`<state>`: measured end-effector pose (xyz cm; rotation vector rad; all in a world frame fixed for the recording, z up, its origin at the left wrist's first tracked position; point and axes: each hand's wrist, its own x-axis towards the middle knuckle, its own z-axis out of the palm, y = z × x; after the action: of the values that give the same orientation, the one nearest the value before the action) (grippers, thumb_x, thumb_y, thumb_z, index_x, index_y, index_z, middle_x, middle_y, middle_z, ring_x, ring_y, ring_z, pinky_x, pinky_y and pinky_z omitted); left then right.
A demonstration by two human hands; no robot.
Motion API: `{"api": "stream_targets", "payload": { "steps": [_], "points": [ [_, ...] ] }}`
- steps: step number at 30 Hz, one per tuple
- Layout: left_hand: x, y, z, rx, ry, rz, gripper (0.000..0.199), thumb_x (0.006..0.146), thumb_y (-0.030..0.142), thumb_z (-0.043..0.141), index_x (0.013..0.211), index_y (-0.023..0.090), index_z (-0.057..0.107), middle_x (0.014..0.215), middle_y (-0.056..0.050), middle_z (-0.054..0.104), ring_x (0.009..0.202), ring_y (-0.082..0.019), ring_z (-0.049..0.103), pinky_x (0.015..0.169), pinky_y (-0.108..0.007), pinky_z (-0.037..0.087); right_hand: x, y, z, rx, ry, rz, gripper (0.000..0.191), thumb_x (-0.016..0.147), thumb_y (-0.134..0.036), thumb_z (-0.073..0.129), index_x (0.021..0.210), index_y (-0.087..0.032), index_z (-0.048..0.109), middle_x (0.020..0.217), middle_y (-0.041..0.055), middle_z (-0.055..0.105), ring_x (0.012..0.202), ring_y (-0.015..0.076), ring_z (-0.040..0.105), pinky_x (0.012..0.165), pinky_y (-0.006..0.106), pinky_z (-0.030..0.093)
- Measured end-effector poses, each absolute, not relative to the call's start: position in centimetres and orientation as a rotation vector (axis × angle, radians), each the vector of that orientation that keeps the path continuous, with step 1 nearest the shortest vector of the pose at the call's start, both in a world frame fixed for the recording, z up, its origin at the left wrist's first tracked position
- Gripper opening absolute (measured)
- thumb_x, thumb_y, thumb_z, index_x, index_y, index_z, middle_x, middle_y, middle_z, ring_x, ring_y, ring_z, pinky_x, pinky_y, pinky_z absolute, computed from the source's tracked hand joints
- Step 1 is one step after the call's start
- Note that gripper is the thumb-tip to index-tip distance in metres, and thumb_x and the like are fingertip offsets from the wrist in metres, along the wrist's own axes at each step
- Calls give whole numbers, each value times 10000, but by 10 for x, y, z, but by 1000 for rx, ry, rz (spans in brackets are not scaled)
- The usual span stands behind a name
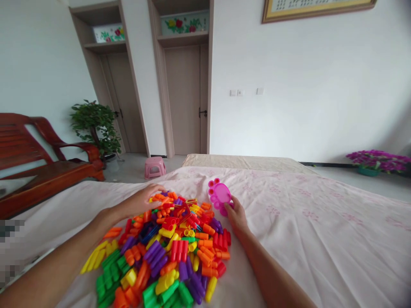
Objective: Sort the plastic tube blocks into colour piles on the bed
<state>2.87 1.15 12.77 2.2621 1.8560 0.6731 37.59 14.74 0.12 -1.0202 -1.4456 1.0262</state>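
Note:
My right hand [238, 217] grips a bright pink, paw-shaped plastic piece [222, 193] by its lower edge, raised just right of the pile's far end. Small red-orange spots show in its round toes. At the far left of the heap, my left hand [153, 197] arches over orange toy pieces [164, 199], fingers and thumb apart; whether it touches one I cannot tell. Between my arms lies a heap of plastic tube-shaped building blocks [180, 250] in red, orange, yellow, green and purple. Some dark blue pieces [148, 232] sit among them.
The heap rests on a pale pink flowered cloth [298, 239]. Beyond its far edge stand a pink stool [155, 167] and a cream-covered surface [244, 161]. A wooden bench [48, 158] and potted plant [95, 124] are left; purple flowers [379, 161] are far right.

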Motion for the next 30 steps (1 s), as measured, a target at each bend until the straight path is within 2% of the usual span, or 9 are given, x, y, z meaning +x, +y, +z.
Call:
{"api": "stream_targets", "payload": {
  "steps": [3,5,8,10,12,16,20,25,30],
  "points": [
    [18,-49,108,2252,1950,719,766,793,552,638,1470,257,436,1572,-117,377,1441,-310,338,1178,-442,275,377,147,0,-1075,-1482,982,536,804,-388,529,1272,-130,564,788,30,705,643,183,616,558,264,457],
    [11,-93,83,2268,2003,690,961,715,618,694,1544,319,310,1621,-102,286,1475,-341,263,1179,-489,258,377,149,-3,-1117,-1531,953,543,799,-385,525,1278,-132,566,773,25,702,641,185,618,552,263,450],
    [4,-154,35,2248,2156,617,1263,516,667,798,1576,407,162,1630,-104,252,1468,-416,244,1143,-575,284,379,152,-7,-1148,-1597,908,542,786,-375,527,1273,-143,579,779,24,706,670,190,630,567,261,447],
    [4,-183,5,2238,2177,627,1418,404,670,829,1577,421,72,1628,-107,243,1463,-440,235,1121,-616,294,380,151,-5,-1152,-1614,905,535,774,-369,527,1256,-146,593,770,22,706,672,190,630,572,261,444],
    [11,-199,-18,2216,2201,687,1477,345,683,828,1573,432,46,1628,-100,243,1441,-472,265,1091,-640,329,382,147,0,-1140,-1630,923,508,759,-356,529,1209,-140,622,749,19,703,662,188,623,574,264,441],
    [37,-192,-26,2117,2256,757,1413,454,625,834,1583,404,13,1653,-85,174,1451,-456,256,1112,-585,359,379,132,14,-1026,-1738,1058,435,749,-316,538,1121,-123,657,717,11,685,630,171,604,589,268,444],
    [70,-159,-6,2113,2240,898,1170,662,557,760,1578,434,45,1661,-69,122,1487,-404,189,1152,-574,320,371,119,20,-990,-1778,1123,455,756,-296,552,1171,-128,633,716,-6,669,623,152,587,583,256,430],
    [103,-122,16,2051,2200,1040,890,705,378,764,1499,429,366,1634,-54,173,1464,-398,254,1167,-562,325,363,112,19,-927,-1730,1211,443,744,-306,597,1148,-131,651,769,13,687,667,160,594,617,266,456],
    [131,-89,34,2050,2083,1228,655,749,201,683,1373,341,544,1531,-96,337,1418,-342,351,1167,-509,349,356,103,22,-837,-1705,1309,373,770,-339,608,1087,-148,654,840,39,709,728,185,630,669,290,501]
  ]
}}
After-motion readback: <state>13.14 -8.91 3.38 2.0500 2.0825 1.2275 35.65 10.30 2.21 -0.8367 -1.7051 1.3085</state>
